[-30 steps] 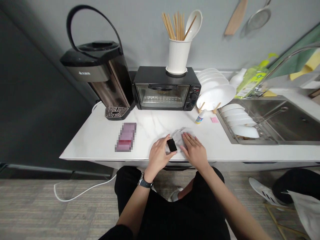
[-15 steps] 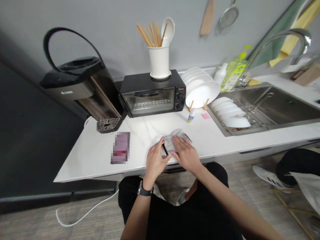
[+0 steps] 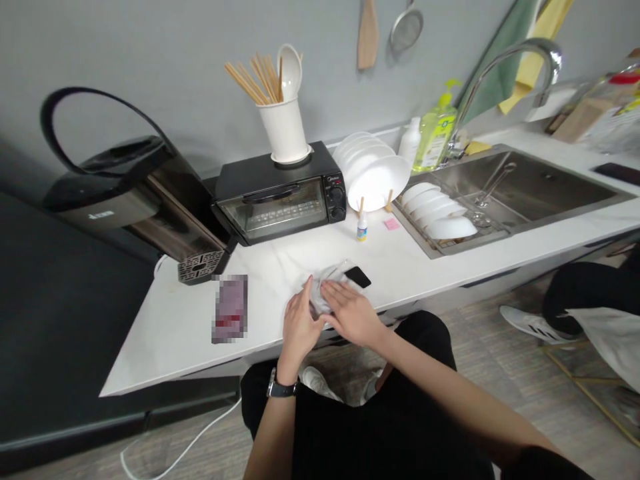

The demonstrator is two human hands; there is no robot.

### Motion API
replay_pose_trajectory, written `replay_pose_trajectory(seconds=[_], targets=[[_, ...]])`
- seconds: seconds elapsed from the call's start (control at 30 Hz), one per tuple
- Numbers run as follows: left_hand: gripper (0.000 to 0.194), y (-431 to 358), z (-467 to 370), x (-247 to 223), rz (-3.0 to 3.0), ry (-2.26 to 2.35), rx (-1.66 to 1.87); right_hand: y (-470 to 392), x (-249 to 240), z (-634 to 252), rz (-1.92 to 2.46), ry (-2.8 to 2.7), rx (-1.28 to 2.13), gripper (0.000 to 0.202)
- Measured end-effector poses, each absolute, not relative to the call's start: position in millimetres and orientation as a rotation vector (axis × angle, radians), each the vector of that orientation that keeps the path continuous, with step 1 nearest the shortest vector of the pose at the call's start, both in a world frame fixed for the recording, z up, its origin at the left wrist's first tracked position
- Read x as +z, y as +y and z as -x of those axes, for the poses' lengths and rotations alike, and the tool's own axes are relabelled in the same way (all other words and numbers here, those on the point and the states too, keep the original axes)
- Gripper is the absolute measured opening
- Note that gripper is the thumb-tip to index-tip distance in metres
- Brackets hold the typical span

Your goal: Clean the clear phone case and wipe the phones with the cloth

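A thin, dark slab that looks like a smartphone (image 3: 359, 277) lies near the counter's front edge, its right end bare. A crumpled pale grey cloth (image 3: 334, 272) covers the rest of it. My right hand (image 3: 353, 310) presses the cloth down from above, fingers together and stretched over it. At the slab's left end, my left hand (image 3: 301, 327) grips it between thumb and fingers; the exact contact is hidden by cloth and hand. Both thumbs nearly meet at the near side. A small white bottle (image 3: 362, 228) with a yellow-blue label stands beyond the hands.
A pixelated purple item (image 3: 231, 310) lies left on the white counter (image 3: 175, 353). Behind stand a water dispenser (image 3: 165, 193), a toaster oven (image 3: 280, 200) bearing a chopstick holder (image 3: 285, 130), and racked plates (image 3: 380, 180). The sink (image 3: 545, 180) is to the right, with bowls (image 3: 440, 213).
My right hand has slid left with the cloth, toward my left hand, baring the slab's dark right end. The camera view has shifted right and tilted.
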State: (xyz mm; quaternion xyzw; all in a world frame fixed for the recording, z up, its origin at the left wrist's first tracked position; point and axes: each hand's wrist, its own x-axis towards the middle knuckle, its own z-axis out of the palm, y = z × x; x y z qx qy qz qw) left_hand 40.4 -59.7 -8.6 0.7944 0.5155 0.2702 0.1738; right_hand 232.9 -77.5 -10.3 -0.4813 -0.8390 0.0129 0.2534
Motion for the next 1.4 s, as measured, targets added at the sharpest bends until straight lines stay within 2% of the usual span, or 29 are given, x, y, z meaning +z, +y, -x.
replay_pose_trajectory(seconds=[0.17,0.3,0.4,0.47,0.57,0.67,0.77,0.87,1.0,1.1,1.27,1.4], targets=[[0.097,-64.0,-37.4,-8.9,-2.28,1.502,0.735,-87.2,-6.2,-238.8,1.119,-2.347,0.149,0.059],[0.096,-63.6,-44.5,-3.8,-2.278,1.466,0.748,-75.4,-7.9,-283.9,1.366,-2.247,0.063,0.051],[0.092,-62.0,-44.1,-4.6,-2.293,1.425,0.738,-72.7,-10.3,-266.0,1.47,-2.199,-0.001,0.058],[0.089,-62.5,-40.0,-8.0,-2.317,1.41,0.72,-77.8,-11.6,-235.0,1.372,-2.244,0.031,0.067],[0.087,-65.3,-33.7,-12.1,-2.349,1.389,0.71,-87.5,-10.5,-208.1,1.219,-2.296,0.098,0.07],[0.093,-67.8,-35.8,-9.8,-2.332,1.457,0.729,-88.3,-10.1,-232.6,1.209,-2.29,0.103,0.061],[0.097,-66.9,-44.5,-3.5,-2.289,1.478,0.744,-79.2,-9.4,-270.3,1.4,-2.212,0.013,0.051],[0.096,-64.0,-48.5,-1.5,-2.26,1.447,0.724,-74.0,-7.9,-266.9,1.483,-2.186,-0.065,0.058],[0.1,-64.5,-42.3,-7.0,-2.296,1.399,0.714,-88.5,-10.3,-221.8,1.252,-2.334,0.044,0.07],[0.104,-67.5,-39.3,-6.2,-2.295,1.414,0.687,-95.8,-9.7,-226.3,1.15,-2.384,0.122,0.067],[0.098,-66.4,-45.2,4.3,-2.204,1.437,0.657,-82.2,-8.3,-283.4,1.439,-2.237,-0.006,0.052],[0.098,-63.1,-44.8,2.2,-2.208,1.416,0.648,-83.9,-9.4,-253.4,1.471,-2.195,-0.039,0.062]])
